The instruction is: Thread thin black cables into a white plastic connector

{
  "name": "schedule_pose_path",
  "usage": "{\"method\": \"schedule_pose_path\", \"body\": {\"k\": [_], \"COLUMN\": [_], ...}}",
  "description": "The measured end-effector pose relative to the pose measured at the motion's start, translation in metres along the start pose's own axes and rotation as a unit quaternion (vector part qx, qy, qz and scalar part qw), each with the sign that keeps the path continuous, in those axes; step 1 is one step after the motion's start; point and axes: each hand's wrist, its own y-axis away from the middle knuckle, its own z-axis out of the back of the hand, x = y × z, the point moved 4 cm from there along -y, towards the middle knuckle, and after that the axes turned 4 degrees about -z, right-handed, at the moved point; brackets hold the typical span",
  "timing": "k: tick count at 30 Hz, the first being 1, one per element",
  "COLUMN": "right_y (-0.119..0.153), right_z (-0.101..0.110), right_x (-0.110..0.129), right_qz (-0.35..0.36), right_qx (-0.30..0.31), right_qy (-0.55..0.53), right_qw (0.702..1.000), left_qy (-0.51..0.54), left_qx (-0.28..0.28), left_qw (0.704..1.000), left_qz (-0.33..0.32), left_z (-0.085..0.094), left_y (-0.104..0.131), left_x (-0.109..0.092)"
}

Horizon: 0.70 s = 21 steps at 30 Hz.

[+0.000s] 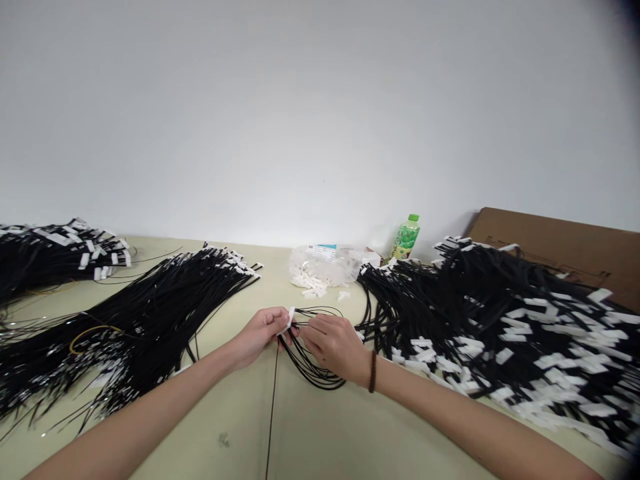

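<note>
Near the middle of the table, my left hand [261, 335] pinches a white connector [289, 321] at the end of a black cable bundle. The bundle [314, 377] curves in a loop to the right, below my right hand [333, 343]. The fingers of my right hand are bent together against the black wires beside the connector; their tips are partly hidden. A brown bracelet [373, 372] circles my right wrist.
Black cables with white connectors are piled at left [165, 300], far left [45, 257] and right [480, 313]. Against the wall stand a plastic bag of white connectors [320, 267], a green-capped bottle [406, 238] and brown cardboard [555, 243].
</note>
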Motion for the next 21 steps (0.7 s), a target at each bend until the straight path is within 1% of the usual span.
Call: {"method": "schedule_pose_path", "body": {"k": [13, 21], "right_y": [0.0017, 0.0009], "right_z": [-0.002, -0.0016], "right_x": [0.0004, -0.0004], "right_qz": [0.001, 0.0], "right_qx": [0.006, 0.003], "right_qy": [0.006, 0.0], "right_qw": [1.0, 1.0], "left_qy": [-0.002, -0.002], "left_qx": [-0.008, -0.002], "left_qw": [1.0, 1.0], "left_qz": [0.004, 0.0], "left_z": [-0.0009, -0.0005], "left_y": [0.0003, 0.0001], "left_x": [-0.0009, -0.0002]}}
